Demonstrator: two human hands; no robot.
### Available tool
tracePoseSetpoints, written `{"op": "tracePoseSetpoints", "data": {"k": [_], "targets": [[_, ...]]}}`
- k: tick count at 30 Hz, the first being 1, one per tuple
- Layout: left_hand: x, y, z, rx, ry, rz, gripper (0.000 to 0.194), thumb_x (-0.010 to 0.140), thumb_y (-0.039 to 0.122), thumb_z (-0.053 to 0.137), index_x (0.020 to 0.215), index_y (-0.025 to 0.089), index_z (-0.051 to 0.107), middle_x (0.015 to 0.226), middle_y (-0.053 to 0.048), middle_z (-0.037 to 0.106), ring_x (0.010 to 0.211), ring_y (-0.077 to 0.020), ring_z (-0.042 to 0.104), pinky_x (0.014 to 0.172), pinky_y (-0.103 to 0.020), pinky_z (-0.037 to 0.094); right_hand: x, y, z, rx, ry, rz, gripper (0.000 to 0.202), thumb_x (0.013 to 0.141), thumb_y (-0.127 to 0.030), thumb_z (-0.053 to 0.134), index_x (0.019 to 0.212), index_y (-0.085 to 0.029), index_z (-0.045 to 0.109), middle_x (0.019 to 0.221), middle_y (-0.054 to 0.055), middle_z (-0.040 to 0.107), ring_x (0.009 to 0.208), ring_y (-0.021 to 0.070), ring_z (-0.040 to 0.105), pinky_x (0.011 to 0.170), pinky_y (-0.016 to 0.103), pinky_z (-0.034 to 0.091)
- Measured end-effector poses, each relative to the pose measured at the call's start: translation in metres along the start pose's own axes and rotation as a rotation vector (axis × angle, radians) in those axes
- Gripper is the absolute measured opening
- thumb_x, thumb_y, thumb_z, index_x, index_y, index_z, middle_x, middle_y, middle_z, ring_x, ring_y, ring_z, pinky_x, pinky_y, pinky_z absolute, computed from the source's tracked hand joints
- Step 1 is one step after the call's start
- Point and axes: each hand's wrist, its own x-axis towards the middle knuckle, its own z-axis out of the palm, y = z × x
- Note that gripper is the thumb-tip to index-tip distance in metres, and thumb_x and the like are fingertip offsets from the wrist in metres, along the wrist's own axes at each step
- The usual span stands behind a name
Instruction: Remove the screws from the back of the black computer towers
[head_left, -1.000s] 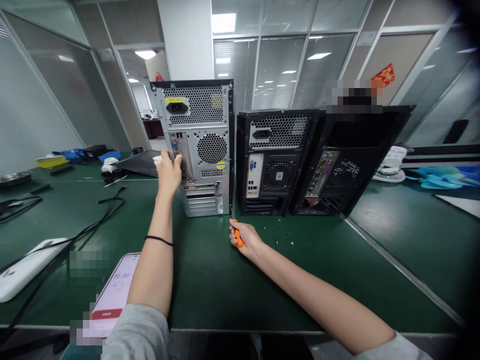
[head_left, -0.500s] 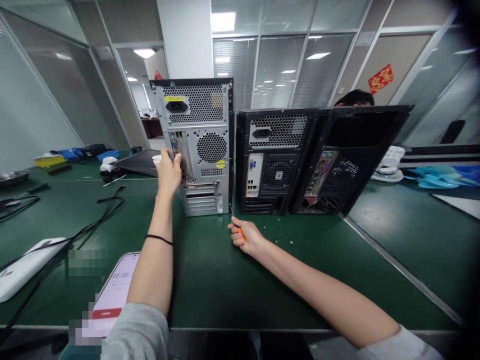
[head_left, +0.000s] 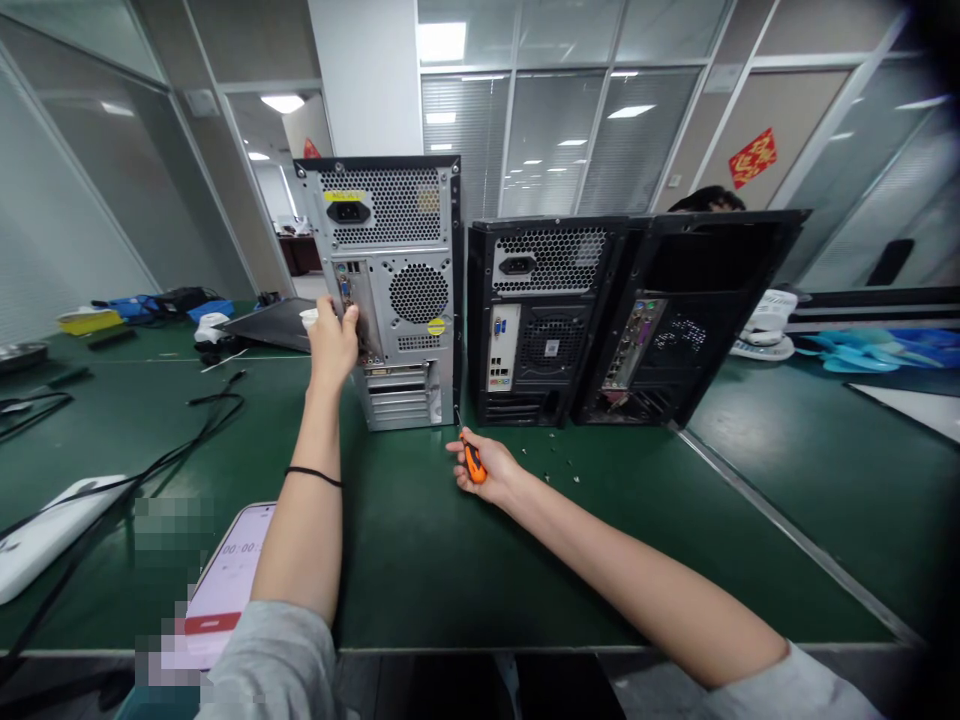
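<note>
Green tabletop (head_left: 420, 560) spreads before glass partitions (head_left: 555, 130) as my right hand (head_left: 491, 472) closes around an orange-and-black screwdriver (head_left: 474, 462), its tip at the lower right corner of a silver computer tower (head_left: 416, 345). My left hand (head_left: 331, 345) clasps the upright tower's left edge, its rear panel toward me. Two black towers (head_left: 551, 340) (head_left: 675, 330) stand to the right, with small screws (head_left: 576, 479) scattered in front. Near my left forearm lies a lit phone (head_left: 225, 580); beyond the farthest tower, a person's dark hair (head_left: 709, 198) shows.
</note>
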Motion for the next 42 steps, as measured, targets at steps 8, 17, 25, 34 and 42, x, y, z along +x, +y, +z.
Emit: {"op": "tracePoseSetpoints", "data": {"k": [8, 17, 25, 34, 42], "targets": [[-0.001, 0.002, -0.001, -0.014, 0.003, -0.015, 0.032, 0.085, 0.038, 0.039, 0.105, 0.015, 0.05, 0.098, -0.018, 0.067, 0.092, -0.0316, 0.063, 0.082, -0.043, 0.047, 0.002, -0.001, 0.007, -0.012, 0.045, -0.062, 0.033, 0.095, -0.031, 0.039, 0.069, -0.014, 0.048, 0.042, -0.008, 0.035, 0.029, 0.0018, 0.024, 0.03, 0.013, 0.014], [0.001, -0.003, 0.002, -0.025, 0.027, -0.009, 0.032, 0.084, 0.039, 0.041, 0.105, 0.017, 0.051, 0.092, -0.015, 0.068, 0.087, -0.029, 0.064, 0.08, -0.04, 0.048, 0.002, 0.006, 0.006, 0.029, 0.012, -0.129, 0.03, 0.093, -0.02, 0.042, 0.064, -0.014, 0.047, 0.037, -0.008, 0.035, 0.027, 0.0022, 0.024, 0.028, 0.014, 0.012], [-0.001, -0.001, 0.001, -0.018, 0.015, -0.004, 0.033, 0.085, 0.037, 0.04, 0.108, 0.016, 0.05, 0.098, -0.017, 0.067, 0.092, -0.0295, 0.064, 0.082, -0.04, 0.047, 0.005, 0.002, 0.003, 0.114, -0.064, -0.054, 0.03, 0.094, -0.022, 0.04, 0.066, -0.013, 0.048, 0.037, -0.008, 0.036, 0.026, 0.0023, 0.022, 0.026, 0.014, 0.011], [-0.001, 0.002, 0.0, -0.023, 0.004, -0.017, 0.027, 0.085, 0.036, 0.041, 0.103, 0.017, 0.049, 0.098, -0.016, 0.067, 0.092, -0.0299, 0.064, 0.083, -0.041, 0.046, 0.006, -0.005, 0.003, 0.27, -0.139, 0.061, 0.032, 0.096, -0.025, 0.037, 0.069, -0.013, 0.047, 0.037, -0.009, 0.032, 0.026, 0.0015, 0.022, 0.025, 0.013, 0.013], [-0.001, 0.002, -0.001, 0.019, -0.003, -0.006, 0.028, 0.087, 0.035, 0.039, 0.106, 0.015, 0.048, 0.099, -0.016, 0.067, 0.093, -0.0294, 0.064, 0.083, -0.039, 0.047, 0.002, -0.005, 0.006, 0.423, -0.2, 0.097, 0.034, 0.098, -0.027, 0.032, 0.072, -0.012, 0.048, 0.037, -0.011, 0.03, 0.025, 0.0013, 0.021, 0.024, 0.013, 0.012]]}}
